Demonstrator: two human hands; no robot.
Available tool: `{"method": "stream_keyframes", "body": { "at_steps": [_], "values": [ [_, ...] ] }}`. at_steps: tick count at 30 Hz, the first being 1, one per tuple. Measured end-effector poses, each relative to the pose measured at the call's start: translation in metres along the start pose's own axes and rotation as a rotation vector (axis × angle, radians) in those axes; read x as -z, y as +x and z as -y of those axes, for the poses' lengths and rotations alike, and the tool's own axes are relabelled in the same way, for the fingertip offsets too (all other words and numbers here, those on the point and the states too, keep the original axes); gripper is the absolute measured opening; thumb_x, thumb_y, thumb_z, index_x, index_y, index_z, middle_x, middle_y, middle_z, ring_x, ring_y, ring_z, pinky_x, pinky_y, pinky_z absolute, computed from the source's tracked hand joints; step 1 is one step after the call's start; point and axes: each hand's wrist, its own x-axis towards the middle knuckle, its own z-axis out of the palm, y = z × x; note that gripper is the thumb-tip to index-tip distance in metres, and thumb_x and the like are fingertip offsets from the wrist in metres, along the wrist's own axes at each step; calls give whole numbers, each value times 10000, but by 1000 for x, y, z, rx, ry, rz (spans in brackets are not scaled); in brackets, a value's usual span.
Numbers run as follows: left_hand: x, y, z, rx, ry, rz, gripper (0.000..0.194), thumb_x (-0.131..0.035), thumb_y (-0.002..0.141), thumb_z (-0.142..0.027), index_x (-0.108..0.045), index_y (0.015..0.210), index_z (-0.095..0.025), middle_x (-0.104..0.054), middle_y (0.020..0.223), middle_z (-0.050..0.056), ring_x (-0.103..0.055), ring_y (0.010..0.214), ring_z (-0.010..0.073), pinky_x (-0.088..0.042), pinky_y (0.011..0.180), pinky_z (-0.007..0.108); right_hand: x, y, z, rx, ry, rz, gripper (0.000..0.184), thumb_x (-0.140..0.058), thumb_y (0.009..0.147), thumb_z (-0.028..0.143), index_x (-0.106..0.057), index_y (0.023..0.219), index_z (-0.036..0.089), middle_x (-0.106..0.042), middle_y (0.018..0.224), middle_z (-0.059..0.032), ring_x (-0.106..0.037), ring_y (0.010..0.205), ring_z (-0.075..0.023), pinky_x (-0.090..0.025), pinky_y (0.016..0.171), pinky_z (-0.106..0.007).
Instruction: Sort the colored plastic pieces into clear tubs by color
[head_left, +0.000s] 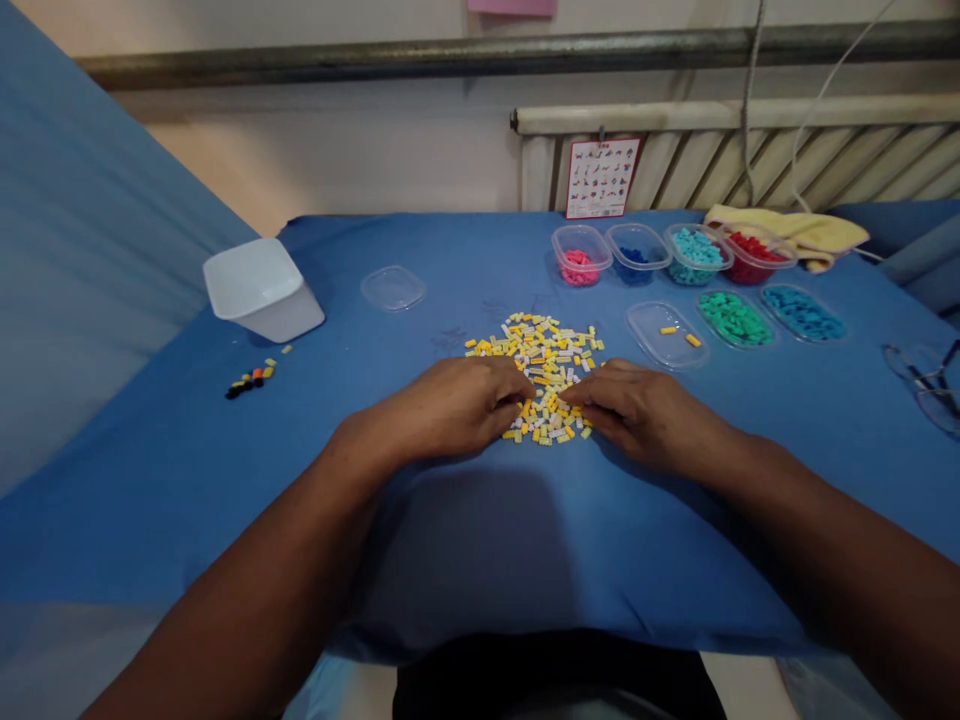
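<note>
A loose pile of small toy bricks (551,345), mostly yellow, pale yellow and white, lies on the blue cloth in front of me. My left hand (469,405) rests at the pile's left side, fingers curled together with the tips among the bricks. From the right, my right hand (645,410) reaches in with thumb and fingers pinched at the bricks. Whatever is between the fingertips of either hand is too small to make out. Two orange-yellow bricks (680,335) lie in a clear shallow lid (646,350) beyond my right hand.
Clear tubs of pink bricks (578,266), dark blue bricks (634,264), light blue bricks (696,250) and red bricks (752,252) stand at the back right. Lids hold green bricks (735,318) and teal bricks (804,312). Left are a white container (281,310), clear lid (394,290) and mixed bricks (257,377); glasses (934,385) lie right.
</note>
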Motion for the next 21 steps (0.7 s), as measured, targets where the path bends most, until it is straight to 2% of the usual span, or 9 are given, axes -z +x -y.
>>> {"method": "stream_keyframes", "body": {
  "at_steps": [5,8,12,21],
  "values": [
    [3,3,1,-42,-78,-107,255,-540,1091,-226,-788,1125,-174,-744,1059,76,-676,1021,207,-501,948,350,1,3,2,11,-24,20,215,-611,1101,188,-781,1233,198,-831,1065,-101,-740,974,-278,-606,888,-450],
    [4,5,3,-8,-117,-129,237,-562,1092,-253,-781,1112,-163,-739,1044,68,-669,1001,195,-502,926,334,4,2,2,46,-17,39,231,-602,1106,176,-773,1259,203,-828,1110,-103,-739,1017,-279,-598,925,-453],
    [3,5,4,68,-178,-142,172,-626,1052,-261,-766,1076,-165,-756,1042,48,-672,946,172,-498,869,309,10,3,3,80,-48,145,193,-601,1113,179,-782,1178,199,-816,1151,-106,-722,1030,-266,-569,940,-435],
    [-5,9,6,223,-641,-140,261,-726,987,-369,-794,1092,-141,-761,913,46,-637,789,139,-502,719,271,5,17,6,86,-248,197,255,-569,1131,169,-739,941,182,-743,900,-72,-611,807,-211,-437,757,-361]
  ]
}}
